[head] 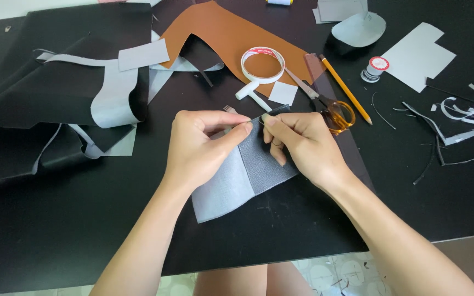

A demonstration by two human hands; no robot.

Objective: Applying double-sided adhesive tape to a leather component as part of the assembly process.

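While both hands meet at the middle of the black tabletop (56, 230), they share one item: a folded leather piece (248, 175), dark grained face to the right, pale grey underside to the left, lying flat with its lower corner toward the near edge.

Left hand (198, 145): grip closed, thumb and forefinger pinched on the upper edge of the leather piece, palm resting over its grey side.

Right hand (303, 142): grip closed on the same upper edge, fingertips touching those of the left; whether something thin is held between them cannot be told. A ring shows on one finger.

Just behind the hands:
- white T-shaped tool (250, 93), lying flat;
- small white square of paper (283, 93), beside it;
- roll of white tape (263, 64), resting on a tan leather sheet (220, 33);
- scissors (330, 109) with orange handles, touching the right hand's far side;
- yellow pencil (345, 89), angled, just right of the scissors.

Far right: spool of thread (376, 69) with a red-and-white top; white cut-out pattern (418, 55); thin black and grey offcut strips (456, 118).

Left side: large black leather sheets (45, 87), folded over, showing grey backing in curved bands.
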